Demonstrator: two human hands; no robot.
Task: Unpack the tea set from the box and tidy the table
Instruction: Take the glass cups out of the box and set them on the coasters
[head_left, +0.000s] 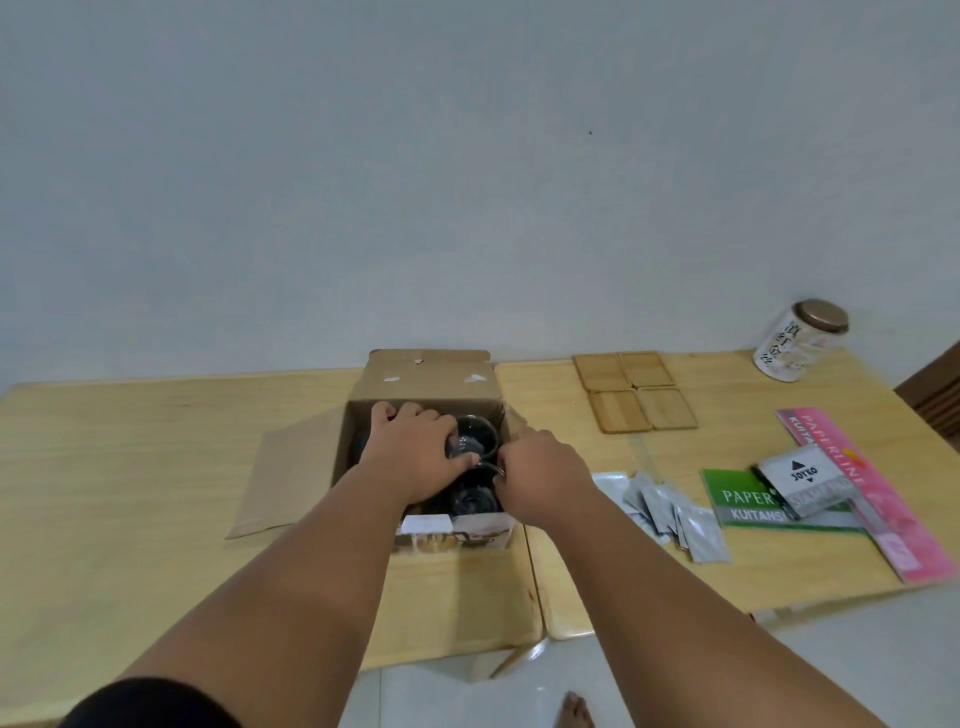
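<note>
Open cardboard box (426, 395) on the wooden table (156, 467): both hands reach inside. Left hand (415, 447) grips a glass cup (475, 434) in the box; right hand (540, 478), at the box's right wall, pinches a cup handle (491, 466).

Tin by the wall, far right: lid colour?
Copper-brown lid on the white tin with dark characters; head view, the only one.

Wooden table (156, 467) with open box (423, 387), coasters (641, 397), tin (797, 340), sachets (670, 512), receipt books (748, 501)
</note>
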